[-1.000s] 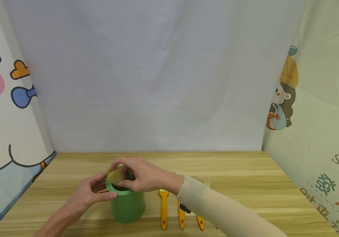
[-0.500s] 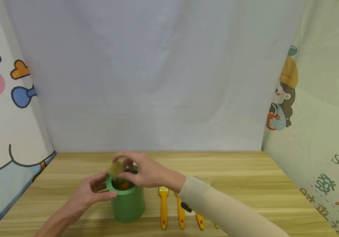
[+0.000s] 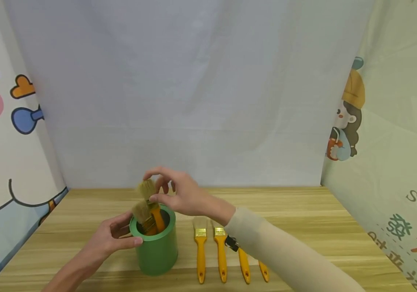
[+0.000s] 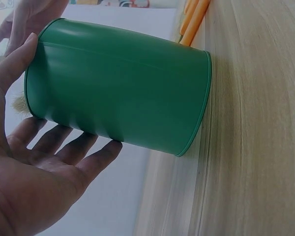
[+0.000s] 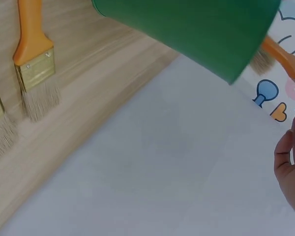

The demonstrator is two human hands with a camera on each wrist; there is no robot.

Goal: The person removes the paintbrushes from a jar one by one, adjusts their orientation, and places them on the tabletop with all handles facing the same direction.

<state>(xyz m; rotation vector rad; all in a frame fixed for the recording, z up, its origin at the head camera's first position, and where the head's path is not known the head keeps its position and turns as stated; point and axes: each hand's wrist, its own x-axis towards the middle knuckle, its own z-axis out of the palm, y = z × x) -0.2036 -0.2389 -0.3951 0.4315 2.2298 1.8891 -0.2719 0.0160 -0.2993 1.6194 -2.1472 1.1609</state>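
Observation:
A green cylindrical pot [image 3: 157, 255] stands upright on the table at left of centre in the head view. My left hand [image 3: 111, 239] grips its left side near the rim; the left wrist view shows thumb and fingers on either side of the pot [image 4: 118, 83]. Above the opening, my right hand [image 3: 184, 194] pinches a flat paintbrush [image 3: 158, 221] by its bristle end, the orange handle reaching down into the pot. A second paintbrush [image 3: 141, 211] leans inside, bristles up past the rim. In the right wrist view the held paintbrush's handle [image 5: 282, 55] passes behind the pot's rim.
Several paintbrushes with yellow-orange handles, one of them a brush [image 3: 201, 251], lie in a row right of the pot, bristles away from me. The right sleeve [image 3: 277, 247] partly covers the row. A pale cloth backdrop [image 3: 193, 101] rises behind the wooden table [image 3: 303, 219].
My right hand has risen from the pot's mouth, drawing the pinched paintbrush upward so its handle and the second brush now show. My left hand and the pot have stayed put.

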